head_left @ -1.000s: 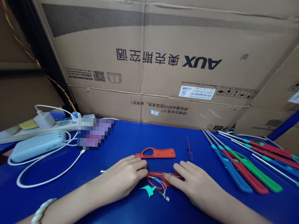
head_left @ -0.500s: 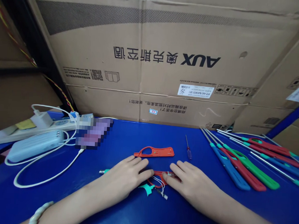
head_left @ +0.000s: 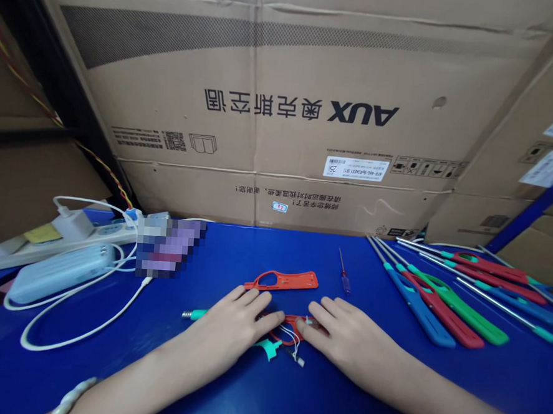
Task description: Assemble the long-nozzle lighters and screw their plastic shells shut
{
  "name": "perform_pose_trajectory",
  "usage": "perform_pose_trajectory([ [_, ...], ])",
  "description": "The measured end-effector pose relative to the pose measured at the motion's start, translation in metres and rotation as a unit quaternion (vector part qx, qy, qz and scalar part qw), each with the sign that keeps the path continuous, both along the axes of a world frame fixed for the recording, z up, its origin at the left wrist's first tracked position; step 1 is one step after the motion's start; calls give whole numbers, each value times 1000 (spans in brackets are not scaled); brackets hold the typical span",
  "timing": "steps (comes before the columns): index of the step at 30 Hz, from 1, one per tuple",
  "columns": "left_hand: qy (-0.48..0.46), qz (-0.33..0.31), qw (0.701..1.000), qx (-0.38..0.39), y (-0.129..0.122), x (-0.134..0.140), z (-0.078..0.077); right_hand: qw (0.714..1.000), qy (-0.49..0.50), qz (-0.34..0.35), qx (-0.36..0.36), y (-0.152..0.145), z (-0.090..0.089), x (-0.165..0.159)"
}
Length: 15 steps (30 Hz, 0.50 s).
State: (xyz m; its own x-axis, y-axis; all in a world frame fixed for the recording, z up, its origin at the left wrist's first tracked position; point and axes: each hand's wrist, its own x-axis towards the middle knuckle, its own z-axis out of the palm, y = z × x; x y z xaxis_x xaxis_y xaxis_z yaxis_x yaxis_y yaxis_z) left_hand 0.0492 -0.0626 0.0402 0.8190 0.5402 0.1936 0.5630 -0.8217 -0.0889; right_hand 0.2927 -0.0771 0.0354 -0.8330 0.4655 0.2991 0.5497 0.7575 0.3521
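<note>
Both my hands lie on the blue table over an opened red lighter half (head_left: 292,323) with thin white wires (head_left: 291,340) and a teal trigger piece (head_left: 268,348) spilling out below it. My left hand (head_left: 231,329) presses the left part, its fingertips on the shell; a teal-and-metal nozzle end (head_left: 192,314) sticks out to its left. My right hand (head_left: 348,336) pinches the right part with fingertips. The other red shell half (head_left: 282,280) lies just beyond my hands. A small screwdriver (head_left: 344,277) rests to the right of it.
Several long-nozzle lighters (head_left: 439,298) in blue, red and green lie at the right. At the left are a power strip (head_left: 59,237), a pale blue power bank (head_left: 61,269) and a white cable (head_left: 86,326). Big cardboard boxes (head_left: 282,107) wall off the back.
My hands and the red half have moved closer together, slightly leftward; the teal nozzle end now shows left of my left hand. The view drifted a little.
</note>
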Motion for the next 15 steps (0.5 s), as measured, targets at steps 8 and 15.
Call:
perform_pose_trajectory([
  [8, -82, 25, 991, -98, 0, 4, 5, 1000, -7, -9, -12, 1, -1, -1],
  [15, -39, 18, 996, -75, -5, 18, 13, 1000, 10, -9, -3, 1, -4, 0],
])
